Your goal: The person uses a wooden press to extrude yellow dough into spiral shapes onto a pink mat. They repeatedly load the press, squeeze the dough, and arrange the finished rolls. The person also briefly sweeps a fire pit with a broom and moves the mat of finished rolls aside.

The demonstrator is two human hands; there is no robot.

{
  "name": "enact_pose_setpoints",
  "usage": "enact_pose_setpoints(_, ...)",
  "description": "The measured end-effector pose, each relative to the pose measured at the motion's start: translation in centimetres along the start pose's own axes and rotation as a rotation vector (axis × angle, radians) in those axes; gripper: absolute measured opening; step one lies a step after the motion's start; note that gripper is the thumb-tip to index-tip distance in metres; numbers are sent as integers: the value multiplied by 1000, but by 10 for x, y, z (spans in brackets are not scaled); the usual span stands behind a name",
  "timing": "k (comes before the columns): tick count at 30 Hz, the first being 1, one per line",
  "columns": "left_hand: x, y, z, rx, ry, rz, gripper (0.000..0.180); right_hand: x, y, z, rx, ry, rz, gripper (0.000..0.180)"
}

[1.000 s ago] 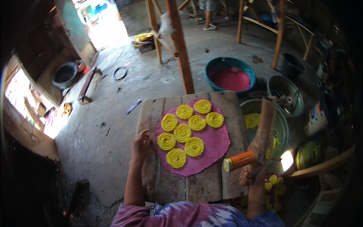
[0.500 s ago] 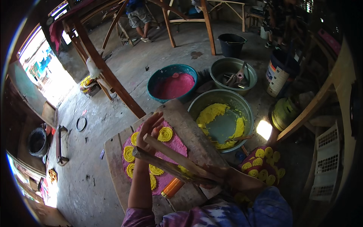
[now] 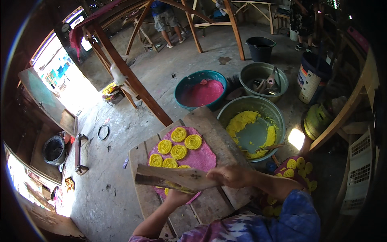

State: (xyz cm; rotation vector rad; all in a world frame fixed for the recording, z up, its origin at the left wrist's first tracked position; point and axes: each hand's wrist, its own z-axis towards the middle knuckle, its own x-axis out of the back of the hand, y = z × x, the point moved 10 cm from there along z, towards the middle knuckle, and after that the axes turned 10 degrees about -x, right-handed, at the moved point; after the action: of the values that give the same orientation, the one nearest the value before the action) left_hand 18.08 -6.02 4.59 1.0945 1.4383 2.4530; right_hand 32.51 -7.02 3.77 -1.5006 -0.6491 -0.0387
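Observation:
My right hand is closed round the narrow end of a wooden paddle, whose broad blade points left over the low wooden table. My left hand is below the blade's lower edge, its fingers mostly hidden behind the wood. Yellow paste shows along the underside by that hand. Beneath the paddle a flat pink slab lies on the planks, with several yellow spiral rosettes on its left and upper parts. The blade covers the slab's lower part and some rosettes.
Past the table stand a green basin with yellow paste, a teal basin with pink paste and a basin of tools. More rosettes lie at right. A slanted wooden post rises beyond the table's left side.
My left hand has dropped from its raised place above the slab to below the paddle. The paddle has swung to nearly level, blade left. The orange cylinder on the table no longer shows.

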Motion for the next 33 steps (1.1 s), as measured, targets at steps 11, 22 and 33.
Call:
enact_pose_setpoints(11,-86,53,-22,351,-395,-1695,30,34,-79,41,488,-7,39,39)
enact_pose_setpoints(22,13,78,39,-262,-380,43,25,24,-210,43,544,66,-97,23)
enact_pose_setpoints(33,77,10,21,-31,496,-940,40,243,-52,-8,533,947,1248,19)
